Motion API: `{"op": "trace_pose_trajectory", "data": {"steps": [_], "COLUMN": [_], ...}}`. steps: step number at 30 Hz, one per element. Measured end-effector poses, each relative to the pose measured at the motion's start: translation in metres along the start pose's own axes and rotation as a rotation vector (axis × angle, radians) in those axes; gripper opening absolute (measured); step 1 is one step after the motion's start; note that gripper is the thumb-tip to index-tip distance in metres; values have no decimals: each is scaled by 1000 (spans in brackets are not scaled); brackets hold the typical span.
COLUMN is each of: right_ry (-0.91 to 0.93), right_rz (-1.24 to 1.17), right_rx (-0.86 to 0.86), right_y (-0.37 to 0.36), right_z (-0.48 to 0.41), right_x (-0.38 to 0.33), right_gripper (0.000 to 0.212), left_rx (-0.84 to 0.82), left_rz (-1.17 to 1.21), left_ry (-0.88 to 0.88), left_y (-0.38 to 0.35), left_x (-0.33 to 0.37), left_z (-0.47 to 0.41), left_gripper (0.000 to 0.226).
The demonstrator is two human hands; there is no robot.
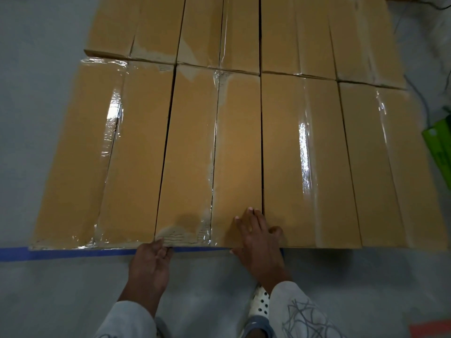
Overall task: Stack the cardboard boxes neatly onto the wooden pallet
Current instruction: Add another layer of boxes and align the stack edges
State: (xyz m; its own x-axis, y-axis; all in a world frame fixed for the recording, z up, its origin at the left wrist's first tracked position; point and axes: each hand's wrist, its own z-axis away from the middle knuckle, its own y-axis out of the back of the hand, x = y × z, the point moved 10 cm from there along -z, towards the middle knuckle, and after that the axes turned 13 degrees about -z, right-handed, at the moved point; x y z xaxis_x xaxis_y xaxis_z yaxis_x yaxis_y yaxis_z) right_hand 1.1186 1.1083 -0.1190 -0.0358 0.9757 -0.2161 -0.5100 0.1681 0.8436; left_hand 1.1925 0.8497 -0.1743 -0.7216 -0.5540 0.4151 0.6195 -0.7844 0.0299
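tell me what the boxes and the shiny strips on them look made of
The boxes look like matte brown cardboard: flat tan faces with flap seams. The shiny strips are probably clear plastic packing tape: glossy, wrinkled, catching bright glare.

Grey concrete floor (36, 142) across the whole frame. Spread over centre and top, in two rows with sides touching: long tan cardboard boxes (236, 142), underside hidden. Along their near edge, a blue tape strip (61, 253). At right edge, a bright green flat object (439, 147).

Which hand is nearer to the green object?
Right. The right hand rests on a box top, left of the green object; the left hand is further left, at that box's near edge.
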Motion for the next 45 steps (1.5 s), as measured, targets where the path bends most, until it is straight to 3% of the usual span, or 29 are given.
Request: {"op": "trace_pose_trajectory", "data": {"steps": [14, 18, 29, 41, 45], "right_ry": [-9, -67, 6, -20, -44], "right_rz": [24, 33, 1, -10, -62], "right_rx": [-44, -93, -89, -129, -96], "right_y": [3, -3, 7, 7, 11], "right_z": [-4, -3, -2, -2, -2], "right_x": [-4, 3, -8, -8, -7], "right_gripper": [89, 96, 84, 84, 86], "left_rx": [-60, -66, -137, -46, 8], "left_rz": [106, 113, 165, 98, 43], "left_ry": [52, 56, 36, 57, 81], "left_y": [-9, -8, -9, -6, -5], "left_x": [5, 6, 11, 10, 9], "left_z": [12, 14, 21, 20, 19], "left_gripper": [19, 16, 14, 32, 18]}}
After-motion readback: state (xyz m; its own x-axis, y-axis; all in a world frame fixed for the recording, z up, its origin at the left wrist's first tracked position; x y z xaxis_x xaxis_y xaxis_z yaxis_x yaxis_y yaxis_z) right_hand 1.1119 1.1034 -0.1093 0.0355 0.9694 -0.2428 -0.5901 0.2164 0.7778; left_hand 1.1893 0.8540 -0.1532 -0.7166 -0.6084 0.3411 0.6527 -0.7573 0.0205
